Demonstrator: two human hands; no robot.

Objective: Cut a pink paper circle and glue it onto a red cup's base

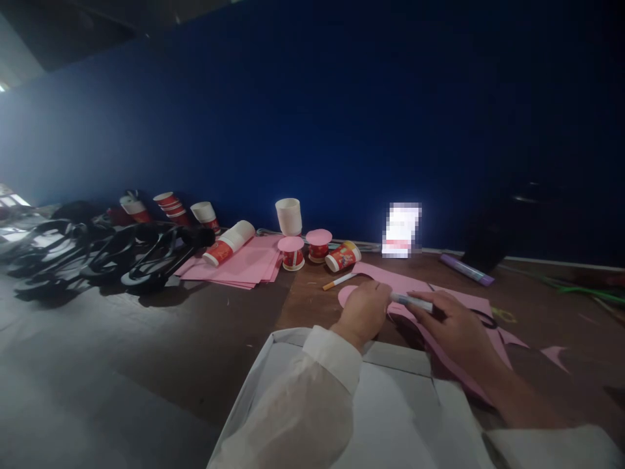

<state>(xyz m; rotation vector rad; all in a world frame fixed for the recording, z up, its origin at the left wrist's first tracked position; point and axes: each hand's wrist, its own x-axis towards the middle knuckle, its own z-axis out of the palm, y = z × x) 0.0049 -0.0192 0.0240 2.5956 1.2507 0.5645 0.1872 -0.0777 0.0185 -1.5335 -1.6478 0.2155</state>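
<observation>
My right hand (452, 326) grips a slim whitish pen (420, 303), its other end pointing left at my left hand (362, 314). The fingers of my left hand are curled closed around that end; what they pinch is hidden. A pink paper disc (346, 295) shows beside my left hand. Under both hands lies a pink paper sheet (469, 302) with cut edges. Dark scissors handles (483, 318) show on the sheet by my right hand, partly covered. Pink scraps (555, 357) lie farther right.
Red-white paper cups topped with pink discs (293, 253) stand ahead, near a tipped cup (344, 256) and a white cup (289, 217). Left are pink sheets (234, 270), more cups (172, 207) and black straps (151, 257). A lit phone (401, 229), purple marker (467, 269) and cigarette-like stick (338, 281) lie around. A white box (390, 404) is in front.
</observation>
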